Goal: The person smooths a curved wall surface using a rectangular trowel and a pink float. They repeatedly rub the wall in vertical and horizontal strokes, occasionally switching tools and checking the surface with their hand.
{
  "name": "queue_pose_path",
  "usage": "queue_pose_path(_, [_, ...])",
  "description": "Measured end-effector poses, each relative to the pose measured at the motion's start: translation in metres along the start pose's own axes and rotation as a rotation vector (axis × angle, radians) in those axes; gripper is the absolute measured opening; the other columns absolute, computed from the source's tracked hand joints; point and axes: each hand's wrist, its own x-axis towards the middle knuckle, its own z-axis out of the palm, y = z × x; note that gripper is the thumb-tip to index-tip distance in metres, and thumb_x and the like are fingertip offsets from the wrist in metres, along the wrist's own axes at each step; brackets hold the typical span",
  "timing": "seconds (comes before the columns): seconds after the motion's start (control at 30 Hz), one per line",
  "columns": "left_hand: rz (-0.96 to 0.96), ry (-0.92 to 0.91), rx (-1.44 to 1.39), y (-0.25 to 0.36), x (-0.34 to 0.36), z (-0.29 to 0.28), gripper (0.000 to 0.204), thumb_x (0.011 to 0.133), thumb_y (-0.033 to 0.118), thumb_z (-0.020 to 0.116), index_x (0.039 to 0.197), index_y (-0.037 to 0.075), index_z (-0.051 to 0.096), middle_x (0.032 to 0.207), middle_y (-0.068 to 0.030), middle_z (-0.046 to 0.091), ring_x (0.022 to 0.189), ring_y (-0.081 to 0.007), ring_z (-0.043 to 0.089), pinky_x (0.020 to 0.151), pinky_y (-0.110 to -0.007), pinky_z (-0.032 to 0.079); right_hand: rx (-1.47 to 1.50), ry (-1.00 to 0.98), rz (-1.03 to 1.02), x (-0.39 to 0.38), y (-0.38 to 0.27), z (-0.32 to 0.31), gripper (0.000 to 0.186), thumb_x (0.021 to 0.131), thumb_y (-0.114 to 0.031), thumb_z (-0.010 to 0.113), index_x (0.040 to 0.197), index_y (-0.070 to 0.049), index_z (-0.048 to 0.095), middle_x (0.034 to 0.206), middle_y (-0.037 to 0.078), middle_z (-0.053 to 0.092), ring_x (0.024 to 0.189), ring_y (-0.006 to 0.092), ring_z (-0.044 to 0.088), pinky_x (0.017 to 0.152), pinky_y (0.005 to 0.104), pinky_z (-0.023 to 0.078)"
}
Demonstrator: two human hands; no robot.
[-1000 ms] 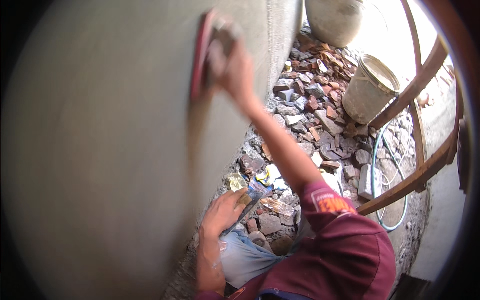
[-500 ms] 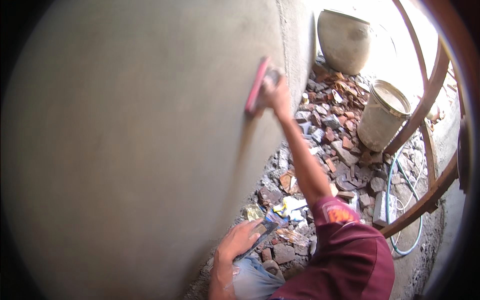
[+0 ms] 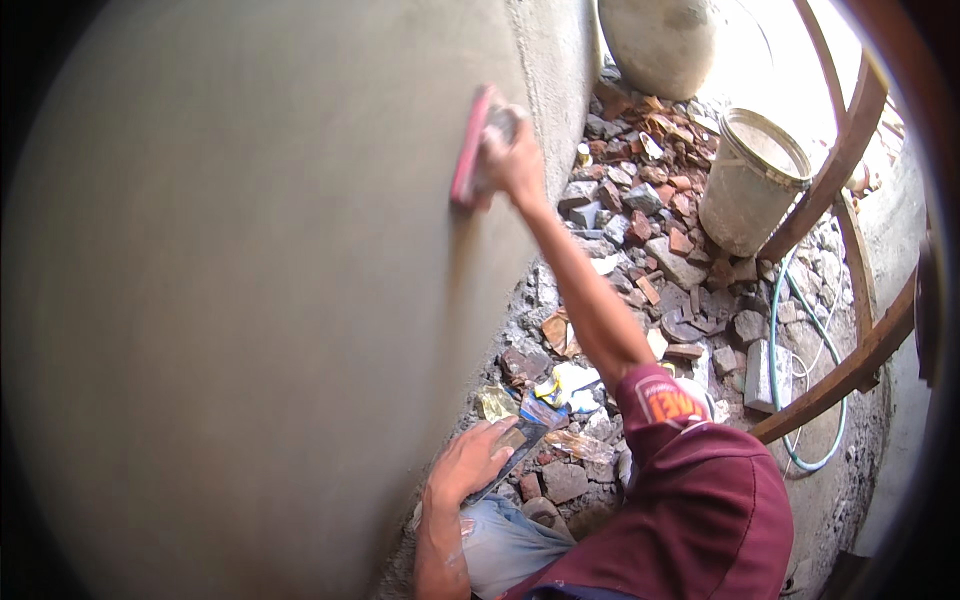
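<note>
My right hand (image 3: 515, 165) is closed round the handle of a plastering float with a pinkish-red edge (image 3: 466, 160). With the arm stretched out, it holds the float against the smooth grey plastered wall (image 3: 270, 280), close to the wall's rough vertical edge. Low down by my knee, my left hand (image 3: 466, 462) grips a dark flat float (image 3: 530, 436), its fingers bent over the top. The handle under those fingers is mostly hidden.
Broken brick and stone rubble (image 3: 640, 240) covers the ground at the right. Beyond it stand a cement-stained bucket (image 3: 745, 195) and a large round pot (image 3: 660, 45). Curved-looking brown bars (image 3: 850, 390), a green hose (image 3: 820, 465) and a pale block (image 3: 768, 375) lie farther right.
The whole view has shifted, so the rubble and bucket sit higher in the picture. My right hand and its float stay on the wall near its edge; my left hand keeps its grip.
</note>
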Motion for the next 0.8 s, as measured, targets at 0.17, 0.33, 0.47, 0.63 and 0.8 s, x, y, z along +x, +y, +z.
queue_pose_path(0.17, [-0.011, -0.043, -0.037, 0.001, 0.010, 0.001, 0.050, 0.094, 0.023, 0.064, 0.143, 0.015, 0.055, 0.129, -0.0190, 0.062, 0.121, -0.0388, 0.058, 0.104, -0.044, 0.047, 0.026, -0.082, 0.081, -0.006, 0.006, -0.004, 0.060, 0.092, -0.036, 0.065, 0.144, -0.012, 0.048, 0.131, 0.028, 0.062, 0.117, 0.0444, 0.063, 0.101, 0.0484, 0.051])
queue_pose_path(0.33, [-0.083, -0.055, -0.056, 0.017, 0.005, -0.003, 0.050, 0.094, 0.021, 0.064, 0.143, 0.015, 0.055, 0.129, -0.0175, 0.062, 0.120, -0.0380, 0.058, 0.103, -0.044, 0.047, -0.005, -0.019, 0.426, 0.108, 0.074, -0.030, 0.067, 0.086, -0.026, 0.074, 0.145, -0.006, 0.049, 0.131, 0.025, 0.063, 0.116, 0.0342, 0.065, 0.098, 0.0418, 0.052])
queue_pose_path(0.47, [-0.054, -0.026, -0.024, 0.007, 0.009, 0.000, 0.051, 0.093, 0.019, 0.064, 0.142, 0.014, 0.055, 0.128, -0.0173, 0.063, 0.118, -0.0380, 0.060, 0.102, -0.043, 0.047, -0.008, -0.052, 0.228, 0.012, 0.045, -0.006, 0.060, 0.091, -0.027, 0.068, 0.143, -0.003, 0.049, 0.132, 0.024, 0.062, 0.118, 0.0358, 0.064, 0.098, 0.0422, 0.052])
queue_pose_path(0.63, [0.056, 0.017, 0.038, -0.003, 0.010, 0.016, 0.052, 0.090, 0.017, 0.063, 0.141, 0.009, 0.055, 0.130, -0.0183, 0.062, 0.120, -0.0383, 0.059, 0.104, -0.044, 0.046, 0.189, -0.249, -0.413, -0.179, -0.086, -0.031, 0.052, 0.085, -0.011, 0.074, 0.135, -0.012, 0.059, 0.101, 0.018, 0.071, 0.083, 0.0358, 0.072, 0.074, 0.0422, 0.057])
queue_pose_path(0.8, [-0.041, 0.115, 0.010, 0.009, -0.021, 0.005, 0.051, 0.090, 0.015, 0.062, 0.141, 0.009, 0.055, 0.135, -0.0185, 0.060, 0.124, -0.0387, 0.056, 0.107, -0.044, 0.045, 0.098, 0.017, -0.569, -0.089, -0.144, 0.000, 0.041, 0.087, -0.019, 0.076, 0.124, -0.007, 0.064, 0.093, 0.022, 0.071, 0.074, 0.0377, 0.070, 0.062, 0.0420, 0.056])
